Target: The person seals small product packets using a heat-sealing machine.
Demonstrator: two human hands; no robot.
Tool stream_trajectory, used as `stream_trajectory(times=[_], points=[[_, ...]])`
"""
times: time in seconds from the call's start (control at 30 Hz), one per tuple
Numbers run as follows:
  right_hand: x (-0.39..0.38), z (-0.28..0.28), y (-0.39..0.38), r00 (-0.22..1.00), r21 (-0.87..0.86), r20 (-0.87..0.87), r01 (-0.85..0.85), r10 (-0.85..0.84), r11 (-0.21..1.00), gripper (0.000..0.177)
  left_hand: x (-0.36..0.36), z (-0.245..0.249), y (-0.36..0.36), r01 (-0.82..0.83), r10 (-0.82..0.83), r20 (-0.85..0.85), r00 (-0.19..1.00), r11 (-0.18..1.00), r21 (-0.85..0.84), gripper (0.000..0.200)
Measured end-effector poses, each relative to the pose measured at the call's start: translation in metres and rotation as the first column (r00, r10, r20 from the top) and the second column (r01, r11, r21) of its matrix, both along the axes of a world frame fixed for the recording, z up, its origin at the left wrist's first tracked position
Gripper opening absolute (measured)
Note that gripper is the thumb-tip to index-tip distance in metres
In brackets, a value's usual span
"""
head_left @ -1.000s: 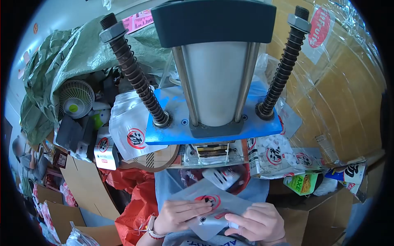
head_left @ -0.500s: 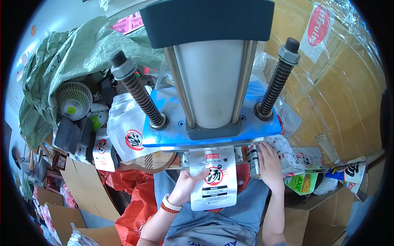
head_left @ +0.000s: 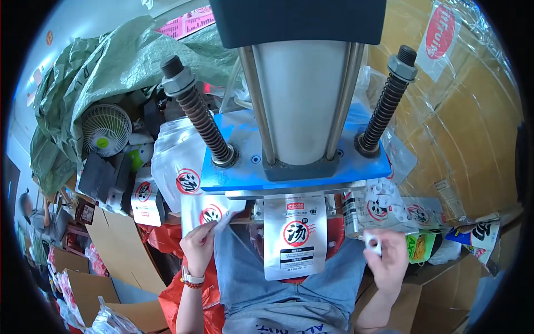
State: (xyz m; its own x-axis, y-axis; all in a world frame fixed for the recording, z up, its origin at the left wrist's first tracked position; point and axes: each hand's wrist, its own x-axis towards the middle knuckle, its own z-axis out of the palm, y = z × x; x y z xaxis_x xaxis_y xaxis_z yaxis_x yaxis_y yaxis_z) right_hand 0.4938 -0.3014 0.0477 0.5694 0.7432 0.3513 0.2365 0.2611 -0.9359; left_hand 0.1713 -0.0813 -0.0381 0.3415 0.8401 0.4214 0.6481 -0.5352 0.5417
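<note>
A silver-white printed pouch [head_left: 295, 259] hangs down below the blue plate of a press [head_left: 300, 167], with its upper end under the plate. Neither hand touches that pouch. My left hand [head_left: 199, 247] pinches the lower edge of another such pouch [head_left: 228, 205], to the left of the press. At the right, my right hand [head_left: 390, 259] is closed around a small white piece with a dark round hole [head_left: 372, 244], held between thumb and fingers. Behind it lies a clear bag of small white pieces [head_left: 386, 192].
A stack of pouches [head_left: 172, 156] lies left of the press, beside a small fan [head_left: 107, 131]. Spring-loaded posts [head_left: 207, 119] rise from the blue plate. A big wrapped carton [head_left: 450, 122] stands at the right; open cardboard boxes [head_left: 439, 289] sit low down.
My left hand has let go of the pouch under the press and moved left to another pouch. My right hand has come away from the bag side, now with a small white piece.
</note>
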Motion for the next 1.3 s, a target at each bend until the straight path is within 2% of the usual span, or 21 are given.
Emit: stream_trajectory(times=[0.03, 0.1, 0.13, 0.2, 0.3, 0.43, 0.53, 0.57, 0.63, 0.67, 0.8, 0.83, 0.87, 0.93, 0.97, 1.07, 1.1, 1.13, 1.17, 1.23, 1.3], points=[[-0.003, 0.017, 0.001, 0.927, -0.012, 0.375, 0.007, -0.002, 1.000, 0.038, 0.005, 0.012, -0.009, 0.002, -0.002, 0.001, 1.000, 1.000, 0.003, 0.027], [-0.028, 0.041, 0.006, 0.793, -0.017, 0.608, 0.058, -0.036, 0.998, 0.036, 0.015, 0.036, -0.027, -0.044, 0.045, 0.129, 0.991, 0.999, -0.014, 0.034], [-0.037, 0.043, 0.017, 0.758, -0.001, 0.653, 0.019, -0.014, 1.000, 0.034, 0.021, 0.042, -0.037, -0.037, 0.034, 0.177, 0.984, 0.999, 0.014, 0.037], [-0.047, 0.030, 0.047, 0.682, -0.014, 0.727, -0.095, 0.075, 0.995, 0.030, 0.037, 0.064, -0.057, 0.058, -0.073, 0.059, 0.996, 0.972, 0.228, 0.034], [-0.052, 0.025, 0.055, 0.537, -0.050, 0.813, -0.320, 0.224, 0.946, 0.032, 0.048, 0.087, -0.078, 0.251, -0.250, -0.049, 0.967, 0.902, 0.351, 0.027], [-0.053, 0.053, 0.021, 0.636, 0.036, 0.724, -0.421, 0.267, 0.906, 0.032, 0.039, 0.111, -0.091, 0.534, -0.548, 0.131, 0.826, 0.835, 0.131, 0.024], [-0.047, 0.043, 0.040, 0.723, -0.137, 0.635, -0.241, 0.271, 0.961, 0.053, 0.062, 0.080, -0.086, 0.576, -0.486, 0.334, 0.808, 0.771, -0.272, 0.015], [-0.045, 0.032, 0.051, 0.755, -0.147, 0.629, -0.119, 0.186, 0.982, 0.067, 0.074, 0.059, -0.084, 0.507, -0.353, 0.392, 0.850, 0.752, -0.422, 0.013], [-0.029, 0.024, 0.044, 0.775, -0.136, 0.629, 0.037, 0.057, 0.990, 0.070, 0.098, 0.029, -0.077, 0.409, -0.028, 0.492, 0.870, 0.597, -0.690, 0.022], [-0.021, 0.026, 0.034, 0.830, -0.059, 0.557, 0.081, -0.034, 0.995, 0.061, 0.106, 0.025, -0.070, 0.426, 0.032, 0.539, 0.842, 0.572, -0.700, 0.023], [0.025, 0.022, 0.022, 0.719, -0.150, 0.640, 0.464, -0.272, 0.873, 0.040, 0.128, 0.030, -0.044, 0.516, 0.260, 0.648, 0.716, 0.428, -0.742, 0.026], [0.034, 0.009, 0.040, 0.548, -0.172, 0.791, 0.625, -0.271, 0.762, 0.035, 0.130, 0.026, -0.041, 0.552, 0.280, 0.669, 0.688, 0.395, -0.734, 0.025], [0.042, -0.015, 0.045, 0.553, -0.177, 0.789, 0.624, -0.269, 0.761, 0.035, 0.130, 0.021, -0.041, 0.548, 0.282, 0.664, 0.692, 0.394, -0.738, 0.025], [0.061, -0.052, 0.050, 0.556, -0.367, 0.830, 0.487, 0.043, 0.792, 0.031, 0.132, 0.016, -0.041, 0.535, 0.283, 0.646, 0.709, 0.381, -0.754, 0.024], [0.059, -0.047, 0.048, 0.669, -0.444, 0.742, 0.446, 0.040, 0.777, 0.026, 0.131, 0.023, -0.036, 0.524, 0.223, 0.636, 0.739, 0.404, -0.750, 0.028], [0.052, -0.043, 0.039, 0.766, -0.525, 0.636, 0.336, 0.098, 0.782, 0.021, 0.100, 0.030, 0.003, 0.231, 0.086, 0.546, 0.833, 0.844, -0.484, 0.054], [0.054, -0.047, 0.036, 0.760, -0.487, 0.646, 0.340, 0.069, 0.805, 0.021, 0.074, 0.015, 0.027, -0.101, 0.126, 0.138, 0.982, 0.979, -0.175, 0.075], [0.057, -0.048, 0.035, 0.760, -0.487, 0.646, 0.336, 0.073, 0.806, 0.021, 0.054, 0.008, 0.042, -0.172, 0.165, -0.183, 0.969, 0.985, -0.024, 0.083], [0.060, -0.048, 0.034, 0.801, -0.499, 0.593, 0.292, 0.076, 0.816, 0.022, 0.040, 0.005, 0.052, -0.188, 0.231, -0.479, 0.847, 0.973, 0.138, 0.092], [0.062, -0.046, 0.036, 0.839, -0.501, 0.539, 0.254, 0.069, 0.828, 0.023, 0.017, -0.013, 0.040, -0.027, 0.044, -0.525, 0.850, 0.999, 0.041, 0.099], [0.061, -0.042, 0.038, 0.641, -0.430, 0.759, 0.360, 0.115, 0.828, 0.022, 0.009, -0.010, 0.016, 0.141, -0.094, -0.423, 0.901, 0.987, 0.079, 0.063]])
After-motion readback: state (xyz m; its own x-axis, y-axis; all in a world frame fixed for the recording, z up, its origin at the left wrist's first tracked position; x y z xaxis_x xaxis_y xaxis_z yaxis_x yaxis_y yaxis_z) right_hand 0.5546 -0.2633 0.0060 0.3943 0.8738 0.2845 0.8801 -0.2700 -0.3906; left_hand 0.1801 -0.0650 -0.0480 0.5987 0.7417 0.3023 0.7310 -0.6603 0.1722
